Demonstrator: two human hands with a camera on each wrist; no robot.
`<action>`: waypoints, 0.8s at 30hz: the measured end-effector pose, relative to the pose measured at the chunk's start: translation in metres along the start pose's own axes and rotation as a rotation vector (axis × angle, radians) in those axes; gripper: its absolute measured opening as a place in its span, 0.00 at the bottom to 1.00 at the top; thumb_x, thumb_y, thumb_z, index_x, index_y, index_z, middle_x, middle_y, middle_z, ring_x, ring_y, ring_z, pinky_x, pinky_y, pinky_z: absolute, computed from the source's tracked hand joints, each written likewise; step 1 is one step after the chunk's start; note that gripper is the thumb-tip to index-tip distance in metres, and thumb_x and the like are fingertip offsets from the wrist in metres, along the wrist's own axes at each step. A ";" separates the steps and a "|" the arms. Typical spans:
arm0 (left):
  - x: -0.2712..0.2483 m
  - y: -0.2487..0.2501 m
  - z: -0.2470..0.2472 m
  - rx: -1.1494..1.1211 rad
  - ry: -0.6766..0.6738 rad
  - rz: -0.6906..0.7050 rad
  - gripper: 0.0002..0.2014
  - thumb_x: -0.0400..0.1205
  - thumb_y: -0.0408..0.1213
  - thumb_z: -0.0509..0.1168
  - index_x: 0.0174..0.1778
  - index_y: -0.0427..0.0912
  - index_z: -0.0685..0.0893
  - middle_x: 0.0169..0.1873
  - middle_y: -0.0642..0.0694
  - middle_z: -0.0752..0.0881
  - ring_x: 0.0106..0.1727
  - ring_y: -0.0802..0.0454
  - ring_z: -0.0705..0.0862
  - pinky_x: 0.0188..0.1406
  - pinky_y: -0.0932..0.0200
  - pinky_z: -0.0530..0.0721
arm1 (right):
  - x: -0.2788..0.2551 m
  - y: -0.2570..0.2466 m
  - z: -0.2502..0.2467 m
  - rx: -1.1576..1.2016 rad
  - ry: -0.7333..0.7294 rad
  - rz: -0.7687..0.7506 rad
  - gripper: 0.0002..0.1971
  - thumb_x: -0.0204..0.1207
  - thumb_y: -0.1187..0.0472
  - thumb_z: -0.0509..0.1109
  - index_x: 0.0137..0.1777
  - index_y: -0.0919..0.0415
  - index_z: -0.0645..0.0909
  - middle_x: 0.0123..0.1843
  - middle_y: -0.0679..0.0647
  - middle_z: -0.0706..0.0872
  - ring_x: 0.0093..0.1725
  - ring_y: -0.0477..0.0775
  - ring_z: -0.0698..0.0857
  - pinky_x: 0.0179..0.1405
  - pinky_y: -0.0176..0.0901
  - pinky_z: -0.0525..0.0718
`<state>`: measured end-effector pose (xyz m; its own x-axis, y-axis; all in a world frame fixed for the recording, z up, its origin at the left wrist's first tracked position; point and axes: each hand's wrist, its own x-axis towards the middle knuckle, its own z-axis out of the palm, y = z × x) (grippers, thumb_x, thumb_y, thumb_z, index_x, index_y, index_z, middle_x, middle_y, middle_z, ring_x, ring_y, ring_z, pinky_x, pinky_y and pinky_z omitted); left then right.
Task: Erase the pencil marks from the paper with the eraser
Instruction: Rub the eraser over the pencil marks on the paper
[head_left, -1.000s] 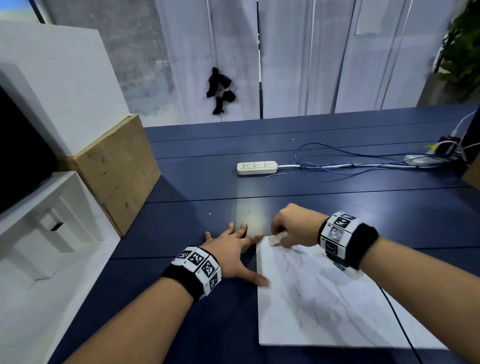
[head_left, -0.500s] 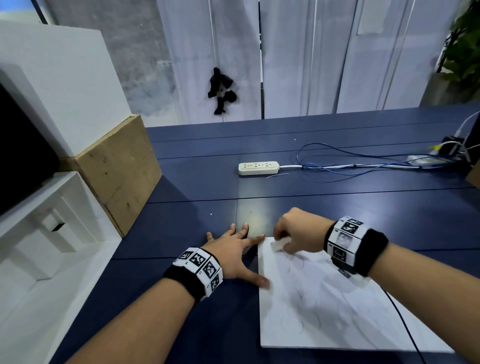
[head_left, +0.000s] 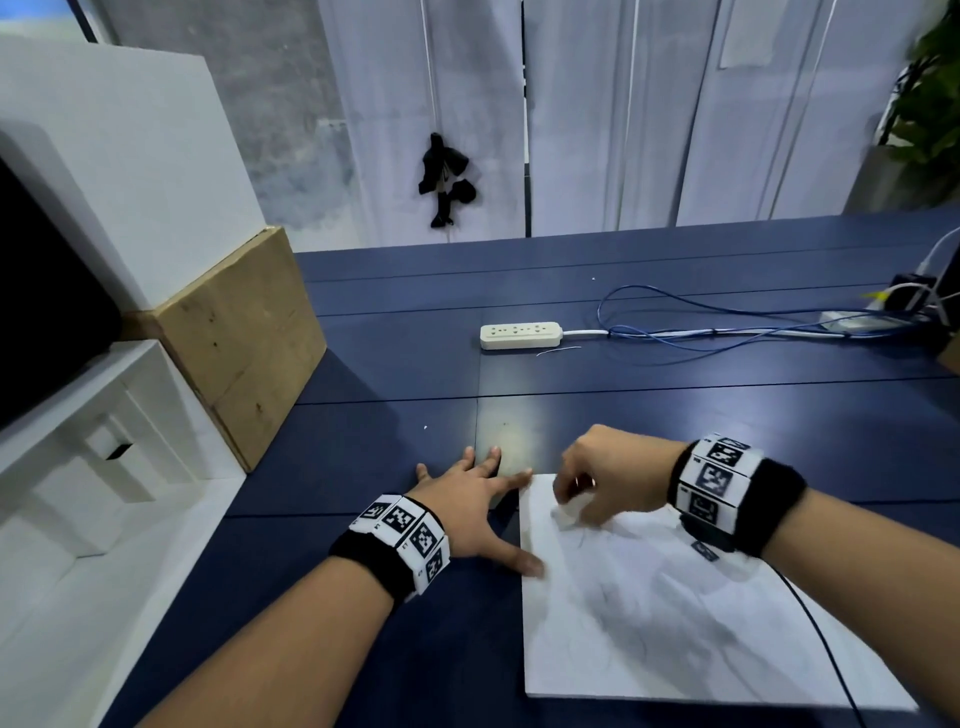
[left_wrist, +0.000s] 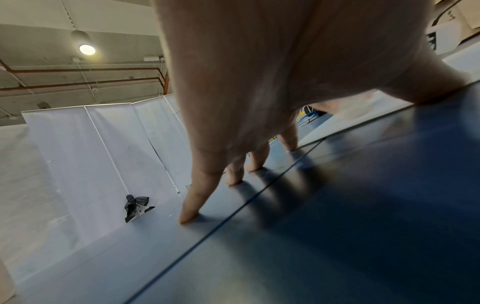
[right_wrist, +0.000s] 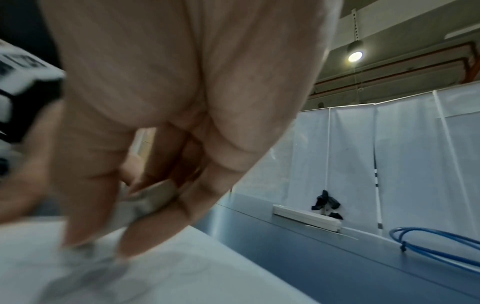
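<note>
A white sheet of paper (head_left: 675, 623) with faint pencil scribbles lies on the dark blue table (head_left: 675, 415) at the near right. My right hand (head_left: 605, 480) pinches a white eraser (head_left: 570, 512) and presses it on the paper's far left corner; the right wrist view shows the eraser (right_wrist: 145, 203) between thumb and fingers, blurred. My left hand (head_left: 470, 501) lies flat with fingers spread on the table, its thumb and forefinger touching the paper's left edge. The left wrist view shows straight fingertips (left_wrist: 188, 216) on the tabletop.
A white power strip (head_left: 519, 335) with white and blue cables (head_left: 727, 332) lies farther back on the table. A wooden board (head_left: 244, 338) and white foam packing (head_left: 78, 467) stand at the left. White curtains hang behind the table.
My right hand with the eraser has slid a little right and nearer along the paper's far corner. The left hand has stayed in place.
</note>
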<state>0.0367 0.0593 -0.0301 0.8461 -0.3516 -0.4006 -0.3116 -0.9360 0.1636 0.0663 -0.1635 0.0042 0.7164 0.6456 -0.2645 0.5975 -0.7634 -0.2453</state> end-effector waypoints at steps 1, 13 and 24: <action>-0.001 0.000 0.000 -0.001 -0.002 0.000 0.59 0.59 0.82 0.67 0.84 0.72 0.45 0.88 0.53 0.38 0.87 0.46 0.36 0.74 0.14 0.42 | -0.006 -0.004 0.001 0.024 -0.066 -0.026 0.12 0.66 0.51 0.80 0.50 0.50 0.90 0.44 0.48 0.90 0.43 0.51 0.86 0.44 0.42 0.84; 0.000 0.000 -0.001 -0.003 -0.006 0.001 0.59 0.60 0.82 0.67 0.84 0.73 0.45 0.87 0.53 0.38 0.87 0.46 0.35 0.74 0.14 0.42 | 0.008 0.013 0.004 -0.032 0.076 0.035 0.12 0.66 0.54 0.76 0.50 0.52 0.89 0.44 0.51 0.91 0.46 0.55 0.86 0.47 0.48 0.86; -0.001 0.001 -0.002 -0.004 -0.009 -0.005 0.58 0.60 0.81 0.68 0.84 0.73 0.46 0.87 0.54 0.38 0.87 0.46 0.35 0.75 0.15 0.42 | 0.023 0.018 -0.003 -0.001 0.179 0.109 0.13 0.71 0.57 0.75 0.55 0.54 0.89 0.50 0.51 0.91 0.46 0.52 0.84 0.45 0.40 0.80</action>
<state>0.0363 0.0589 -0.0277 0.8436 -0.3471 -0.4098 -0.3058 -0.9377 0.1647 0.0950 -0.1626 -0.0037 0.8295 0.5456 -0.1196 0.5130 -0.8288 -0.2234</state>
